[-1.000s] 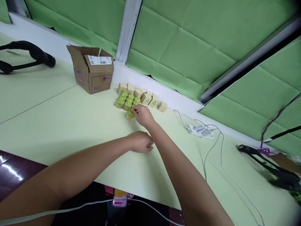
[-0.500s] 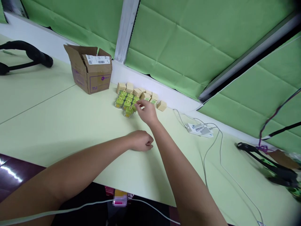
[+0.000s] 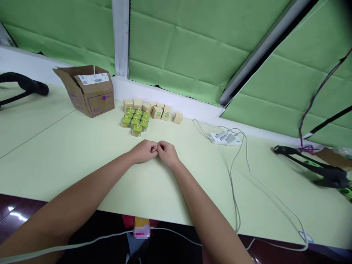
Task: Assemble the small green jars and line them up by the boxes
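Note:
My left hand (image 3: 145,151) is curled into a loose fist above the table, in the middle of the view. Against its knuckles rests my right hand (image 3: 167,152), closed as well, so the two meet at the fingertips. Nothing shows in either one. Just beyond them stands a tight cluster of small clear jars (image 3: 136,129) with green lids and pale loops on top. Behind the jars, several small tan boxes (image 3: 157,112) line the wall, some with a green label. One tan box (image 3: 178,117) sits apart on the right.
An open cardboard carton (image 3: 99,102) with a white label stands at the back left. A white power strip (image 3: 224,138) with plugs and trailing cables lies to the right. Black stands flank both sides of the pale green table (image 3: 90,146). A cable crosses my lap.
My right hand has drawn back from the jars and come down against my left hand. My left hand has shifted left and slightly farther away. The view has turned a little.

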Action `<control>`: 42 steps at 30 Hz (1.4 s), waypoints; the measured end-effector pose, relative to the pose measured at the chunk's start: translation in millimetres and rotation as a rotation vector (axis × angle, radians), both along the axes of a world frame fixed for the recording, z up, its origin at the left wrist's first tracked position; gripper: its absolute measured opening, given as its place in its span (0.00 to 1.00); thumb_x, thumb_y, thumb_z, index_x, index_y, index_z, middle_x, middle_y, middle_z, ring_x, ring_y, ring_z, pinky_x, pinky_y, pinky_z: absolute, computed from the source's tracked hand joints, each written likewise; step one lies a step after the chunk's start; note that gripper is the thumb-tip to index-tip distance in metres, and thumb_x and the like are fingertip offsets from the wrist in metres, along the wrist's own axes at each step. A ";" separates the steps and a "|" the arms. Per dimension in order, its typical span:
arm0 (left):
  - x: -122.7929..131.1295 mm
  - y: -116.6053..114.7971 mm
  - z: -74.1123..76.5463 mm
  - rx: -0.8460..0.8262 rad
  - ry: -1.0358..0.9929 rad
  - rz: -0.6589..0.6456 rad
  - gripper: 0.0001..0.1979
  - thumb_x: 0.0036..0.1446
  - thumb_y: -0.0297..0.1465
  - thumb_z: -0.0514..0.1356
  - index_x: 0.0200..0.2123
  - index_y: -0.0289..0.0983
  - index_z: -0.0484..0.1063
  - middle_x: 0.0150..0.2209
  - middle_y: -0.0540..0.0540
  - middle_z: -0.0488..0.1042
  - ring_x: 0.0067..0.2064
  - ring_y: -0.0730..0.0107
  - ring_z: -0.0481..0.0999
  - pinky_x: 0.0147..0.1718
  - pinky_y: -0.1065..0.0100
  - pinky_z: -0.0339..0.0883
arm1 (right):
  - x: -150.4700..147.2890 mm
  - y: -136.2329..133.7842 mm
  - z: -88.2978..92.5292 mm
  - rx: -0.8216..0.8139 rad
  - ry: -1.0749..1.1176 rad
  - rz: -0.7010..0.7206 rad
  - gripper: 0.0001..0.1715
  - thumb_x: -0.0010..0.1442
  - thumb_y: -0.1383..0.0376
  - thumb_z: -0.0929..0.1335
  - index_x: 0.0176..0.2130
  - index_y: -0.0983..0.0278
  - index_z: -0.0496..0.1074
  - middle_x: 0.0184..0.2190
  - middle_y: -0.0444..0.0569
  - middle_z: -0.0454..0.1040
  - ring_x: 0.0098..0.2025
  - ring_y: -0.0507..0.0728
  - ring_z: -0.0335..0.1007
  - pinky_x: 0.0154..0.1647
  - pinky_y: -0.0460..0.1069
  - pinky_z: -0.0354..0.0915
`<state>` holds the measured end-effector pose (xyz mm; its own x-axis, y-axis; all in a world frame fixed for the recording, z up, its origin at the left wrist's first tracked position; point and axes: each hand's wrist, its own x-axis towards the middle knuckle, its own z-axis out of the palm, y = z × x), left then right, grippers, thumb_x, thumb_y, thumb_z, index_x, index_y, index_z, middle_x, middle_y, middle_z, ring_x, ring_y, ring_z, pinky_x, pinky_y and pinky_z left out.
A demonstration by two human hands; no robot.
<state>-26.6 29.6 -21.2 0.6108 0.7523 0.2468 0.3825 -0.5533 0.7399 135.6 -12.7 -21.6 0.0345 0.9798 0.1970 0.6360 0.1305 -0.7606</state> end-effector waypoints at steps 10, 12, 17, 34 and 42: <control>-1.2 -0.7 3.5 -0.033 0.009 0.040 0.15 0.52 0.33 0.59 0.23 0.39 0.54 0.22 0.55 0.56 0.26 0.73 0.54 0.27 0.67 0.48 | 16.7 8.6 -0.6 -0.065 0.114 0.083 0.14 0.62 0.57 0.65 0.33 0.61 0.77 0.23 0.41 0.73 0.28 0.53 0.66 0.32 0.47 0.62; -1.9 -1.9 3.0 -0.029 0.010 0.059 0.15 0.53 0.33 0.59 0.23 0.39 0.54 0.22 0.55 0.55 0.26 0.74 0.54 0.27 0.67 0.48 | 16.0 9.1 -1.9 -0.062 0.102 0.089 0.14 0.62 0.58 0.65 0.33 0.60 0.77 0.24 0.41 0.74 0.27 0.53 0.66 0.33 0.48 0.63; -2.1 -3.7 0.7 0.016 0.006 0.109 0.15 0.53 0.33 0.58 0.22 0.39 0.53 0.21 0.55 0.54 0.26 0.73 0.53 0.27 0.67 0.48 | 13.4 14.6 -5.6 -0.081 0.095 0.071 0.13 0.63 0.59 0.65 0.34 0.60 0.77 0.25 0.42 0.74 0.28 0.53 0.67 0.34 0.48 0.63; 2.0 7.7 -1.0 0.049 0.087 -0.019 0.16 0.55 0.36 0.59 0.22 0.39 0.55 0.21 0.55 0.59 0.25 0.73 0.56 0.27 0.67 0.49 | -64.5 -199.1 -49.4 -0.547 -0.732 0.513 0.23 0.64 0.69 0.63 0.54 0.68 0.77 0.51 0.63 0.81 0.54 0.68 0.79 0.51 0.58 0.73; 1.9 7.9 -1.3 0.031 0.071 -0.015 0.16 0.54 0.36 0.60 0.22 0.40 0.55 0.21 0.54 0.59 0.25 0.72 0.56 0.27 0.66 0.49 | -43.9 -157.4 -162.7 -0.612 -0.595 0.469 0.26 0.69 0.54 0.61 0.64 0.40 0.68 0.61 0.36 0.76 0.62 0.61 0.75 0.61 0.60 0.71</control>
